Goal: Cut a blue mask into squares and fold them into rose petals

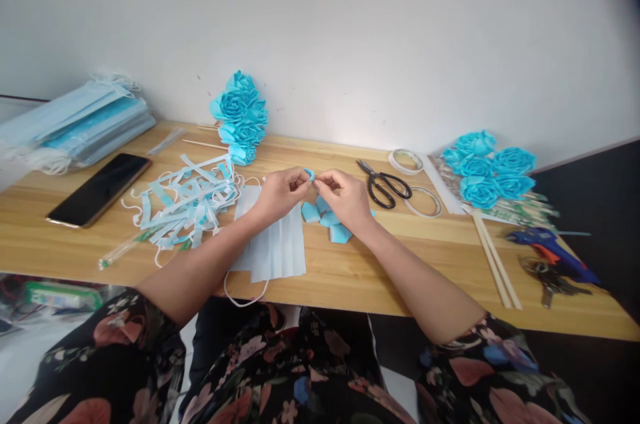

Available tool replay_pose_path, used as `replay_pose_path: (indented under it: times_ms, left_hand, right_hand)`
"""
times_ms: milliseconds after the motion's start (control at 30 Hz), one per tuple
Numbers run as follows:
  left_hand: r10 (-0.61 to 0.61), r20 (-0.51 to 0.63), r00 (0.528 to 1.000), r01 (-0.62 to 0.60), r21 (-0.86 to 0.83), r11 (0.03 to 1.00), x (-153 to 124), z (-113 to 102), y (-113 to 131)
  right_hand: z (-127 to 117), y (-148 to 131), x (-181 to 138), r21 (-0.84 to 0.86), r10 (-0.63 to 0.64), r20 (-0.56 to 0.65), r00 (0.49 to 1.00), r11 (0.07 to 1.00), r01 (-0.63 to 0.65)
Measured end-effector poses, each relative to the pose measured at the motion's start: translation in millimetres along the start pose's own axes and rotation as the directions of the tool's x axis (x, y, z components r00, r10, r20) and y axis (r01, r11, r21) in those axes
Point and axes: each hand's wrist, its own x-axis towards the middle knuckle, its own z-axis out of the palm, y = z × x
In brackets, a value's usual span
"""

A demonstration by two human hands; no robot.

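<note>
I pinch a small blue piece (pixel 309 175) between the fingertips of both hands, above the middle of the table (pixel 400 271). My left hand (pixel 283 193) is closed on its left side, my right hand (pixel 346 197) on its right; how firmly each grips I cannot tell. Just beneath my right hand lie loose blue pieces (pixel 329 216), at least three, partly covered by it, so I cannot count them all. Pleated mask material (pixel 275 244) lies below my left hand, and my left forearm crosses its edge. Left of that, a tangled heap of cut strips (pixel 193 204), too many to count, takes up space. To the right are one pair of scissors (pixel 373 176) and two tape rolls (pixel 395 165). Two bunches of blue flowers rest farther out: one far left (pixel 243 119), one at right (pixel 477 167). Near right lie two pale sticks (pixel 492 261), one glue gun (pixel 563 256) and a bunch of keys (pixel 550 281). Left, one phone (pixel 100 189) lies before a stack of masks (pixel 103 121).
</note>
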Motion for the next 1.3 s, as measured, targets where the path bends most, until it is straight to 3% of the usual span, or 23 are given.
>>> replay_pose_path:
  times_ms: [533, 1000, 1300]
  left_hand:
    - [-0.035, 0.023, 0.999, 0.036, -0.036, 0.999, -0.8, 1.3, -1.0]
    - [-0.028, 0.022, 0.999, 0.029, -0.037, 0.999, -0.9, 1.9, -0.1]
    - [-0.027, 0.023, 0.999, 0.028, -0.039, 0.999, -1.2, 0.9, 1.1]
  right_hand:
    - [-3.2, -2.5, 0.8, 0.069, 0.038, 0.069, 0.997, 0.997, -0.043]
    - [-3.5, -1.5, 0.6, -0.002, 0.001, 0.042, 0.999, 1.000, -0.001]
    - [-3.9, -2.8, 0.7, 0.043, 0.027, 0.049, 0.998, 0.999, -0.029]
